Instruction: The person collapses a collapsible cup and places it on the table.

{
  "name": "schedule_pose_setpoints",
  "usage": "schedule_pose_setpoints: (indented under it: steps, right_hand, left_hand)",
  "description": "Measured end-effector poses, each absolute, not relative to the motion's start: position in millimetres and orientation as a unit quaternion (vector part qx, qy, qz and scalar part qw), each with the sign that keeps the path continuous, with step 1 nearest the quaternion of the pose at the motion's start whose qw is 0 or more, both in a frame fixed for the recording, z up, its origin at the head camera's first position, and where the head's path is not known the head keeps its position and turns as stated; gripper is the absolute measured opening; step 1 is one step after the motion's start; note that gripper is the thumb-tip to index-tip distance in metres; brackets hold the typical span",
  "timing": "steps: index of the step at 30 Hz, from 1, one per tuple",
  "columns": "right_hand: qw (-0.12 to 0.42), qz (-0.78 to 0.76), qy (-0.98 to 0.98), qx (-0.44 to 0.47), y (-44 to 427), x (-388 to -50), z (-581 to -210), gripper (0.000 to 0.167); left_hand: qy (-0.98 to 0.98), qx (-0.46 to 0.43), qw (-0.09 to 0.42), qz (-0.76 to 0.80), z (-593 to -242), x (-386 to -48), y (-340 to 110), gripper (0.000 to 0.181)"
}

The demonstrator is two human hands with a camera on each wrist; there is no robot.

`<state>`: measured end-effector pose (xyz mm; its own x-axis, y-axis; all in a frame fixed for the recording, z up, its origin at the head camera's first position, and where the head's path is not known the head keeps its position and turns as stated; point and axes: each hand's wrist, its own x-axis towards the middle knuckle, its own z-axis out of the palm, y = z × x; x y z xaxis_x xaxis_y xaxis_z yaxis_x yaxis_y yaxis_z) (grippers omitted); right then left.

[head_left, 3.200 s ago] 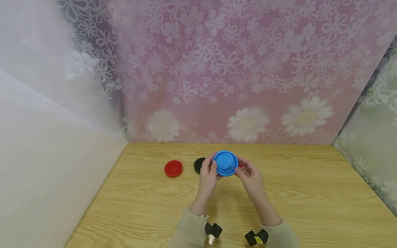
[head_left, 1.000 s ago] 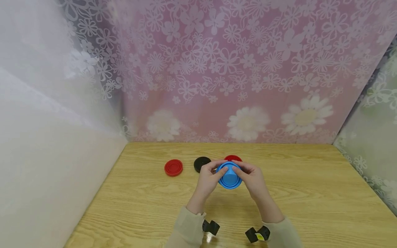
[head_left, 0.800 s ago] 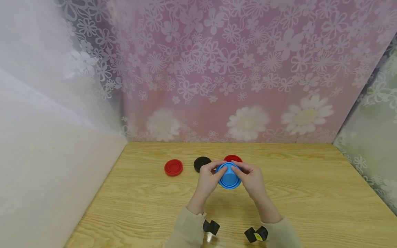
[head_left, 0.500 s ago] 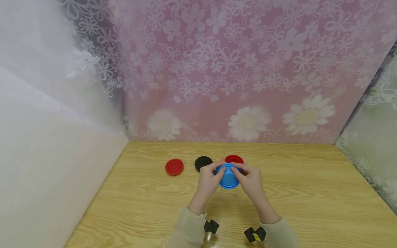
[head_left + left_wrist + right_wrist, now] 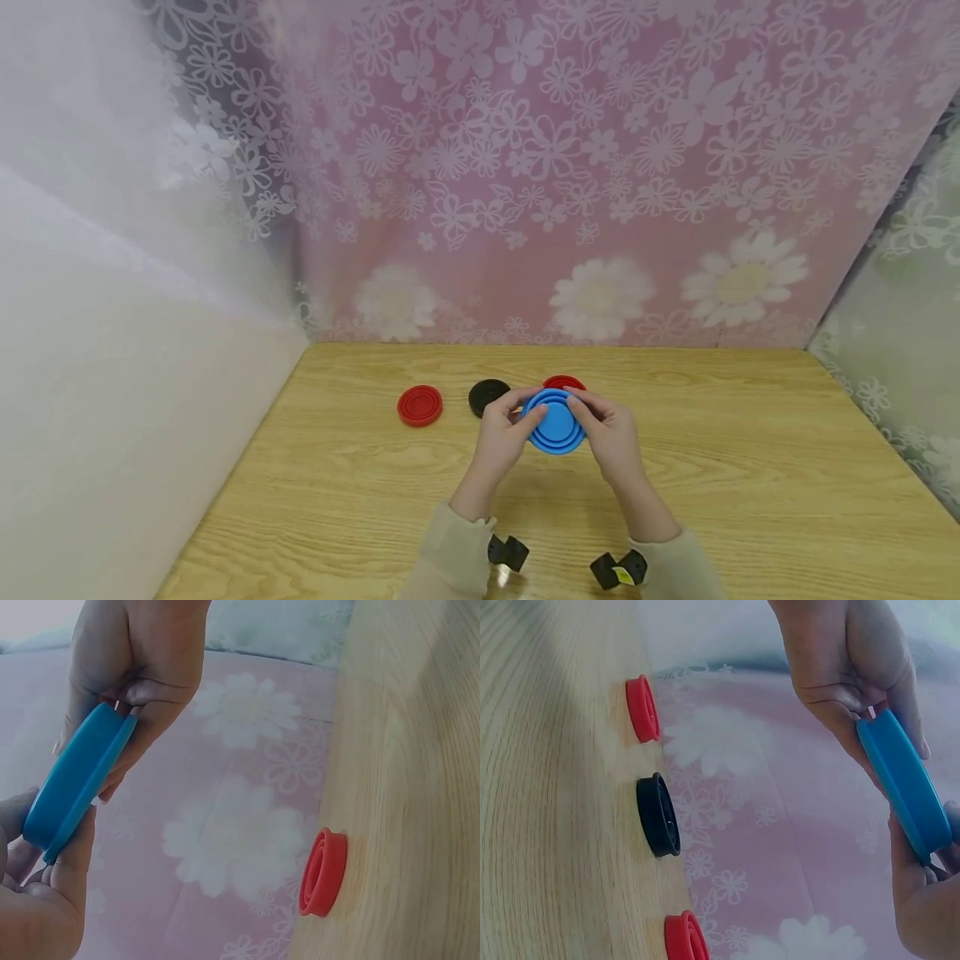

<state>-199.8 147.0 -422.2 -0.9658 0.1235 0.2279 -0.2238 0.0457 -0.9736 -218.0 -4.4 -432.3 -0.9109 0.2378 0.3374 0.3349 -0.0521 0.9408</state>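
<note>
A blue collapsible cup [image 5: 557, 422], pressed flat into rings, is held above the table by both hands. My left hand [image 5: 501, 433] pinches its left rim with the thumb on the near face. My right hand [image 5: 612, 435] does the same at the right rim. From the side, the left wrist view shows the cup [image 5: 79, 780] as a thick disc. The fingers behind it are partly hidden in the head view. Just beyond lies a red collapsible cup [image 5: 564, 382], flat and partly covered by the hands and the blue cup.
On the wooden table [image 5: 360, 500] also lie a flat black collapsible cup [image 5: 487, 397], left of my hands, and another flat red cup [image 5: 420, 406] further left. A pink floral curtain [image 5: 480, 208] hangs behind the table's back edge. A pale wall [image 5: 150, 375] borders the left side.
The blue cup's raised middle has been pushed in, so it is now flat. Since the oldest frame, the hands have come slightly nearer, uncovering part of the right-hand red cup.
</note>
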Motion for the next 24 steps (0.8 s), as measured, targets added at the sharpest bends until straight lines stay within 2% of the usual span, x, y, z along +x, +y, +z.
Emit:
schedule_pose_setpoints:
  steps: [4, 11, 19, 24]
  right_hand:
    - [0.089, 0.708, -0.700, 0.033, 150.7, -199.6, -423.0, 0.036]
    - [0.050, 0.721, -0.689, 0.049, 154.9, -199.5, -425.5, 0.034]
    - [0.057, 0.720, -0.691, 0.009, 157.5, -200.1, -423.5, 0.033]
    - [0.064, 0.733, -0.677, -0.007, 158.3, -200.5, -422.1, 0.032]
  left_hand:
    - [-0.673, -0.194, 0.042, -0.712, -422.1, -211.8, -6.2, 0.027]
    - [-0.670, -0.167, 0.042, -0.722, -408.0, -204.9, -10.1, 0.028]
    - [-0.681, -0.118, 0.008, -0.723, -407.9, -208.3, -13.5, 0.027]
    - [-0.716, -0.116, 0.014, -0.688, -409.4, -209.0, -17.0, 0.022]
